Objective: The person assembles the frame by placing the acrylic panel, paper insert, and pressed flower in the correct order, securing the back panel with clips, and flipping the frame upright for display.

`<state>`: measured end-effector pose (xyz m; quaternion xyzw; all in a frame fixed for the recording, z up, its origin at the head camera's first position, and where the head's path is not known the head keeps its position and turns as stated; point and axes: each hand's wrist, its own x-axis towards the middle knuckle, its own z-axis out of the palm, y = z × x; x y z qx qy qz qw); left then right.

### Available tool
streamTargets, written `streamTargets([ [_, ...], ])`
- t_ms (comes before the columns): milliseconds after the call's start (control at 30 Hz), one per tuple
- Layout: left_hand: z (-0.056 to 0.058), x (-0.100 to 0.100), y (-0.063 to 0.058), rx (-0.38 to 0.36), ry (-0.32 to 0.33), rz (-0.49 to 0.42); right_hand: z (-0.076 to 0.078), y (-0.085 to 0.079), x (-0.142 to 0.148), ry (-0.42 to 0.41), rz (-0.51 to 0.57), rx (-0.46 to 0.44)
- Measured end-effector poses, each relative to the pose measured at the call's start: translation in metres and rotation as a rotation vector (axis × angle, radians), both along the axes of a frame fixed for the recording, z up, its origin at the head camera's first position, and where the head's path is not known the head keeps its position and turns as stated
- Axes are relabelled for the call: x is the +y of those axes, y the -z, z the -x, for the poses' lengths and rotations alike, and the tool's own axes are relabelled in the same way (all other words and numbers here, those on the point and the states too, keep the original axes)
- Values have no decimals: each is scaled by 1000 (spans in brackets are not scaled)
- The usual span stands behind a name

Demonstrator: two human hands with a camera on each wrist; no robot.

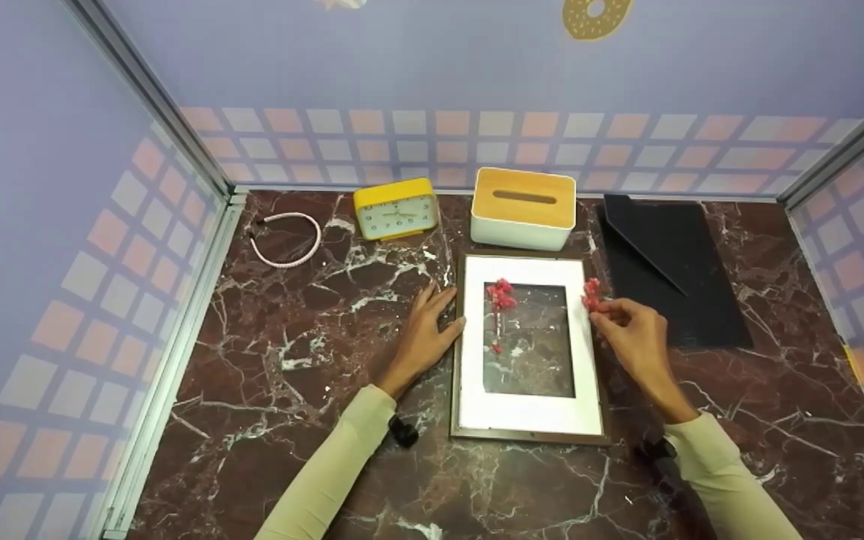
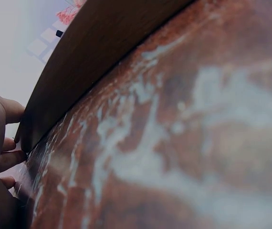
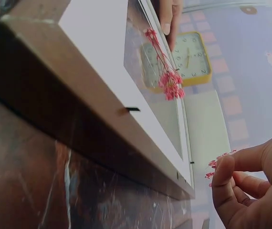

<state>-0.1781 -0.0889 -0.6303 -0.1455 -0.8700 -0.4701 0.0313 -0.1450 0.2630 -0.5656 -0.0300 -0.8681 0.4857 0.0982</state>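
A picture frame (image 1: 529,416) with a brown border and white mat lies on the marble-patterned table. Inside its window, toward the left, rests a sprig of pink dried flowers (image 1: 502,294), also visible in the right wrist view. My right hand (image 1: 634,337) pinches a second pink flower sprig (image 1: 591,292) between thumb and forefinger, over the frame's right edge. My left hand (image 1: 424,334) lies with fingers extended against the frame's left side. In the left wrist view, its fingertips (image 2: 14,112) touch the brown outer edge (image 2: 78,62).
Behind the frame stands a white tissue box (image 1: 522,232) with a wooden lid. A yellow alarm clock (image 1: 396,210) and a pale headband (image 1: 316,240) are at the back left. On the right lies a black backing board (image 1: 694,270) with a folding stand.
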Motion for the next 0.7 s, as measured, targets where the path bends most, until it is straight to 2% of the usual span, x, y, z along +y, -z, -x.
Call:
streamTargets([
  [300, 1, 1, 2, 21, -6, 15, 12, 2, -24, -83, 46, -48],
  [533, 1, 0, 2, 6, -10, 29, 21, 9, -49, -159, 63, -27],
  [700, 0, 1, 1, 17, -10, 33, 24, 13, -63, -174, 62, -73],
])
